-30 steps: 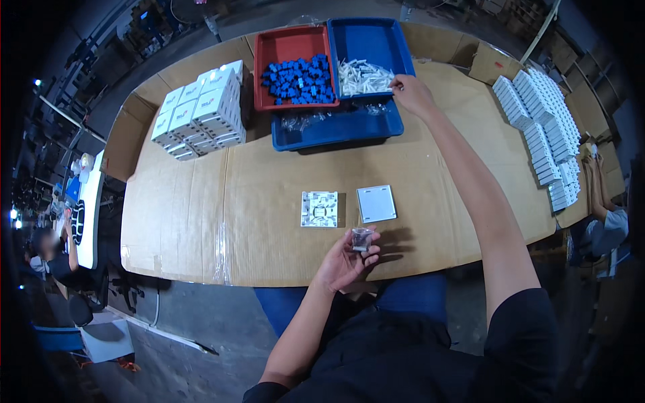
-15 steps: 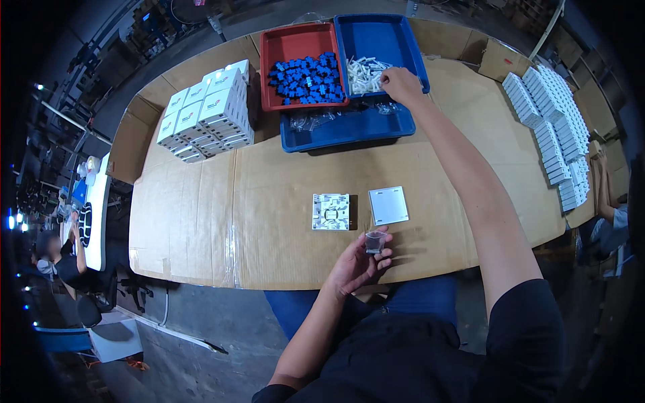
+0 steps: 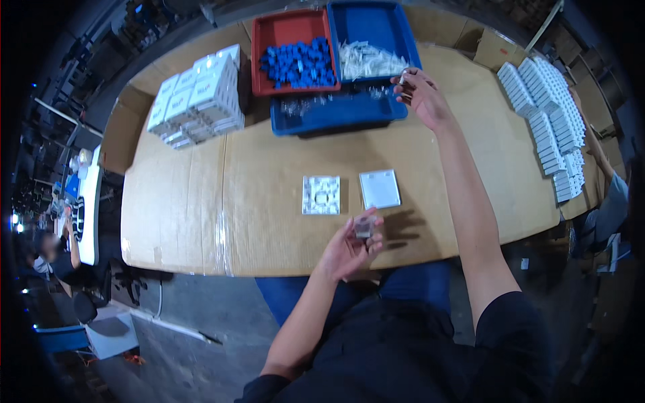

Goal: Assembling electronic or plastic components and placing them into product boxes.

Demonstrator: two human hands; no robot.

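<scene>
My left hand (image 3: 344, 251) is low over the near edge of the table, fingers curled round a small clear plastic piece (image 3: 364, 230). Farther out, my right hand (image 3: 426, 101) is raised beside the front corner of a blue tray (image 3: 373, 20), its fingertips pinching a small white plastic piece (image 3: 404, 78). Many similar slender white pieces (image 3: 368, 62) lie heaped in that tray. Just beyond my left hand, a square white housing (image 3: 321, 195) with a patterned inner side lies on the cardboard. To its right rests a flat square white cover (image 3: 379, 189).
A red tray (image 3: 289, 28) holds blue plastic parts (image 3: 299, 64). In front, a lower blue tray (image 3: 336, 122) contains clear pieces. White boxes (image 3: 195, 101) are stacked at left, rows of white units (image 3: 543, 111) at right. Cardboard walls (image 3: 127, 127) rim the table; other people sit at both sides.
My right hand has lifted out of the white pieces and drawn back toward me, now with one in its fingertips. My left hand keeps the clear piece. The whole view has shifted slightly.
</scene>
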